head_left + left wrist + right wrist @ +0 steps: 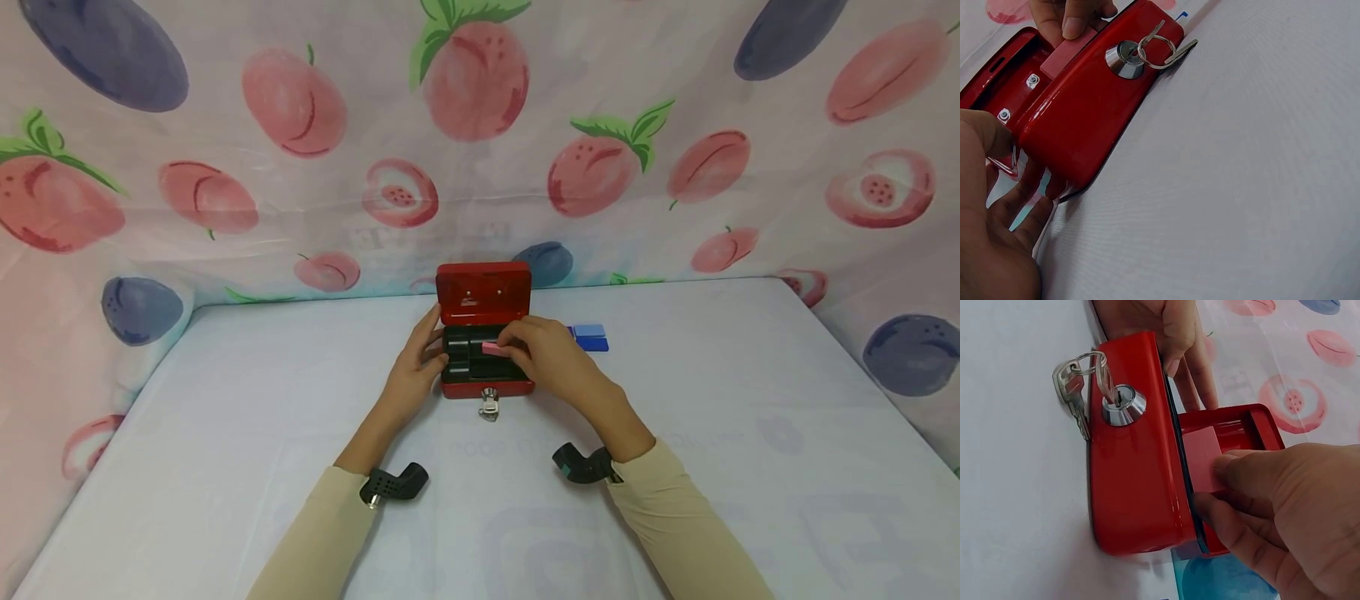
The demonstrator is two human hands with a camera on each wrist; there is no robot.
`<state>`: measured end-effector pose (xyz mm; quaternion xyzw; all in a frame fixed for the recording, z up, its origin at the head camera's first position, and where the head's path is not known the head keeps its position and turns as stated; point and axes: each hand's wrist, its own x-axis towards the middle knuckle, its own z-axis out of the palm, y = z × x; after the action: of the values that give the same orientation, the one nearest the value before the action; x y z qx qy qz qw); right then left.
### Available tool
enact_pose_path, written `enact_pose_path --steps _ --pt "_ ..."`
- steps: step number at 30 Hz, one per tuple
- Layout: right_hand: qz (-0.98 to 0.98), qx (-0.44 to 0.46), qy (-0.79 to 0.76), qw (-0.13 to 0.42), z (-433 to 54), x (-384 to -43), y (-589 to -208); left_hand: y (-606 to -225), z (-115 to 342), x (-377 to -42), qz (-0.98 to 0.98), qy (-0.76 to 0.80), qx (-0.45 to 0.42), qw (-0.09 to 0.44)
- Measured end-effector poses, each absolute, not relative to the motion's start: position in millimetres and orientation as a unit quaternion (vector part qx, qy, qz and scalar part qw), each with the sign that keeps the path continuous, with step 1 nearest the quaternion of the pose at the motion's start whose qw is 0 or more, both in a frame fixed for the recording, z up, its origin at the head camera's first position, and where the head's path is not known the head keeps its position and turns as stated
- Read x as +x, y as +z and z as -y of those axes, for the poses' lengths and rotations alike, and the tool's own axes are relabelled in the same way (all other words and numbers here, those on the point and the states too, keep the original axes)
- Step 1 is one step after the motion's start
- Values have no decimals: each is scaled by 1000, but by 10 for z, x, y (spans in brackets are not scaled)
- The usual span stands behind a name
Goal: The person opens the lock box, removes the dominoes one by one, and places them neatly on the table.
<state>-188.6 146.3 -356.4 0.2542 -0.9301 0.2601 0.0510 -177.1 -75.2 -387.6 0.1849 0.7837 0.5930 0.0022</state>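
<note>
A red metal cash box (487,389) stands with its lid (483,292) raised. Inside it is a black tray (459,343) with compartments. My right hand (555,354) pinches a pink rectangular block (1202,459) between thumb and fingers, held over the tray. Against the box's left side rests my left hand (408,367), its thumb near the rim and its fingers stretched along the outside. From the lock (1124,59) on the front hang keys (1072,390) on a ring.
Right of the box lie a light blue block (589,330) and a dark blue block (594,344), partly behind my right hand. A white cloth covers the table (300,392). Behind stands a fruit-patterned curtain (337,200).
</note>
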Motion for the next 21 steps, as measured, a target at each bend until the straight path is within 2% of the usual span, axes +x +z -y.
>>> enact_pose_path --steps 21 --pt "925 270 263 43 -1500 -1903 -3556 -3839 754 -1775 -784 593 183 3"
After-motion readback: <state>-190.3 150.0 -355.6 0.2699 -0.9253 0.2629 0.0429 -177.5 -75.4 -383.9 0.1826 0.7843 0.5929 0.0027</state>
